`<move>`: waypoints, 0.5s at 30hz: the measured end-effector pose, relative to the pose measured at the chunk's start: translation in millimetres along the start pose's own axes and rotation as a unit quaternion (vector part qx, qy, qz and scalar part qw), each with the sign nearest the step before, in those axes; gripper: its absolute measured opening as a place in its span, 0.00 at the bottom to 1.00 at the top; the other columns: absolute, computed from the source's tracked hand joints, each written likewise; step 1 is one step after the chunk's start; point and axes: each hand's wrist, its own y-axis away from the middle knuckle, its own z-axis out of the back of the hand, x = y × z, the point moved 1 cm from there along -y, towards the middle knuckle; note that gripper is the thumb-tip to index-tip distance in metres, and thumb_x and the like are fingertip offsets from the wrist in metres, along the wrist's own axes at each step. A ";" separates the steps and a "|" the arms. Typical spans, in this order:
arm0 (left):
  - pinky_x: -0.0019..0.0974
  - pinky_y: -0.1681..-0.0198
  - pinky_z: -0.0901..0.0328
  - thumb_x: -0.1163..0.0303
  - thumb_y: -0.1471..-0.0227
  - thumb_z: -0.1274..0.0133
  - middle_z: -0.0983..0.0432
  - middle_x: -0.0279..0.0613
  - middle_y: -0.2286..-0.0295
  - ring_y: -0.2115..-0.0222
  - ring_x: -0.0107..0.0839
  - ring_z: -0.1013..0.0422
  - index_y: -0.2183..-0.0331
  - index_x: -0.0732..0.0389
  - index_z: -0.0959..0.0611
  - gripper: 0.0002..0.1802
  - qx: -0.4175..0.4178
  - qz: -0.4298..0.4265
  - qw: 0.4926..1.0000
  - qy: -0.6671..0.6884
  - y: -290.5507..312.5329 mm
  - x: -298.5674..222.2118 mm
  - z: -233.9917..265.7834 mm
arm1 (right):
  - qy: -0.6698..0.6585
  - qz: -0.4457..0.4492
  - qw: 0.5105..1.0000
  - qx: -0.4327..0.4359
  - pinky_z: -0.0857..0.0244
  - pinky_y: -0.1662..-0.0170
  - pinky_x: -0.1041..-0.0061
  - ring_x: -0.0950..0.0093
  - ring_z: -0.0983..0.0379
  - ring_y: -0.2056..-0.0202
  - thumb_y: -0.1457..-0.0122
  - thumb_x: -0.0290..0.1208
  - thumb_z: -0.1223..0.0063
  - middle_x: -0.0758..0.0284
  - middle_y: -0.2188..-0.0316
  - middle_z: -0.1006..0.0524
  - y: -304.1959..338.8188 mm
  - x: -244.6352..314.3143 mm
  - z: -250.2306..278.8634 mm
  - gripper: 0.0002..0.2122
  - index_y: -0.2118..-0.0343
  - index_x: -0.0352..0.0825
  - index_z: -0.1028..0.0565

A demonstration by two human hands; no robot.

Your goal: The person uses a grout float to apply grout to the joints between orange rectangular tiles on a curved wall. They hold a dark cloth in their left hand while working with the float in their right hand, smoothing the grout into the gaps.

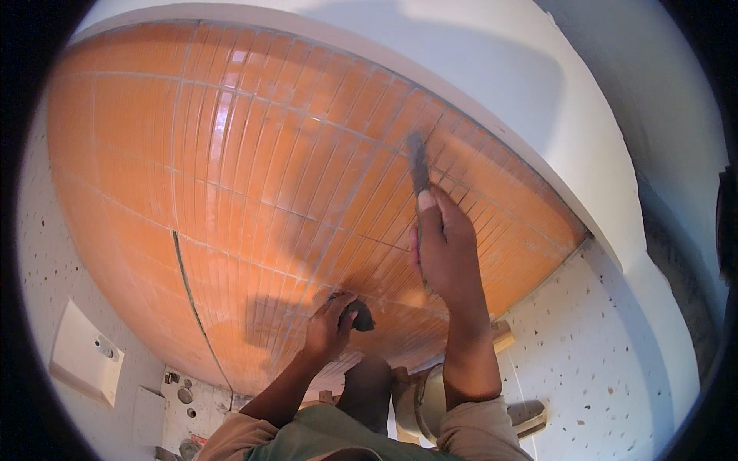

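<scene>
An orange tiled wall (pixel 254 154) with narrow vertical ribs and pale joint lines fills most of the view. My right hand (pixel 447 250) is closed around a flat, narrow grey tool like a scraper or spatula (pixel 418 163), its blade pointing up across the tiles. I cannot make out whether the blade touches them. Lower and to the left, my left hand (pixel 329 326) holds a dark grey lump (pixel 362 316) close to the tiles. Its material, paste or cloth, cannot be told.
Above the tiles runs a white wall surface (pixel 492 46). Speckled white wall (pixel 615 338) borders them at the right. A pale bucket-like container (pixel 432 403) and wooden pieces (pixel 530 422) are by my right arm. A white fixture plate (pixel 86 353) is at the far left.
</scene>
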 end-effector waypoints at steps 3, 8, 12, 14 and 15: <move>0.45 0.58 0.31 0.76 0.51 0.45 0.23 0.52 0.61 0.60 0.53 0.26 0.55 0.60 0.23 0.18 -0.003 -0.005 1.000 -0.003 -2.2 0.0 2.9 | 0.004 0.012 1.000 0.026 0.41 0.83 0.80 0.83 0.38 0.86 0.33 0.40 0.63 0.72 0.84 0.35 9.3 -4.2 -2.6 0.18 0.47 0.34 0.30; 0.45 0.58 0.31 0.76 0.50 0.46 0.23 0.52 0.60 0.59 0.52 0.27 0.55 0.61 0.23 0.17 0.013 0.003 1.000 -0.005 0.9 1.1 -1.2 | 0.012 0.069 0.997 0.034 0.42 0.84 0.81 0.83 0.38 0.86 0.33 0.39 0.64 0.72 0.85 0.35 2.5 17.7 -9.9 0.18 0.47 0.35 0.31; 0.44 0.58 0.31 0.76 0.50 0.46 0.23 0.53 0.60 0.60 0.52 0.27 0.55 0.61 0.23 0.17 0.020 0.010 1.000 0.014 -0.4 -4.2 -0.2 | 0.002 0.059 0.997 0.052 0.42 0.84 0.81 0.84 0.38 0.87 0.32 0.38 0.65 0.72 0.85 0.35 -19.7 23.2 -18.2 0.17 0.48 0.35 0.31; 0.44 0.58 0.31 0.76 0.50 0.46 0.23 0.52 0.61 0.60 0.52 0.27 0.56 0.61 0.23 0.17 0.012 -0.008 1.000 0.010 -2.4 1.2 -1.2 | 0.010 0.041 0.998 0.054 0.38 0.75 0.74 0.74 0.32 0.81 0.33 0.37 0.62 0.63 0.83 0.32 -14.0 13.4 -26.1 0.17 0.49 0.33 0.30; 0.44 0.58 0.31 0.76 0.50 0.46 0.23 0.52 0.61 0.60 0.52 0.27 0.56 0.61 0.23 0.17 0.007 -0.016 1.000 0.007 -3.0 3.4 -0.2 | 0.013 0.040 0.997 0.060 0.37 0.75 0.74 0.74 0.31 0.81 0.33 0.38 0.62 0.63 0.83 0.31 -11.2 11.6 -27.7 0.17 0.49 0.33 0.30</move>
